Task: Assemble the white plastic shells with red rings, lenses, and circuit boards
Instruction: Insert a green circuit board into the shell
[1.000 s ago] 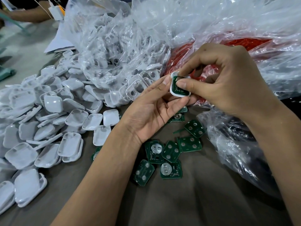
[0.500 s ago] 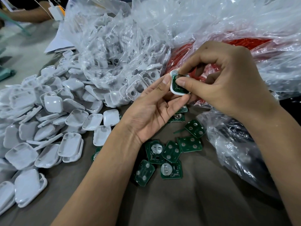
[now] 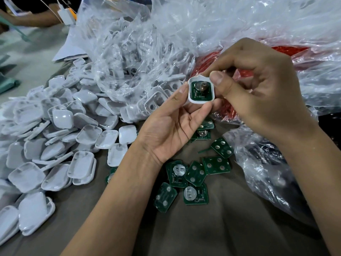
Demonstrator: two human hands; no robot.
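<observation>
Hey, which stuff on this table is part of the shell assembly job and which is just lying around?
Job:
- white plastic shell with green circuit board inside, held by left hand and right hand
- loose green circuit boards
- pile of white shells
- bag of red rings

Lying about:
- white paper sheet
- teal object

A small assembly workshop, by the look of it: a desk (image 3: 184, 237) heaped with identical white plastic shells (image 3: 60, 145), loose green circuit boards (image 3: 195, 178), and clear plastic bags (image 3: 147, 52) of bulk parts, one full of red rings (image 3: 208, 63). Another worker's arm (image 3: 35, 20) rests at the far end.
</observation>
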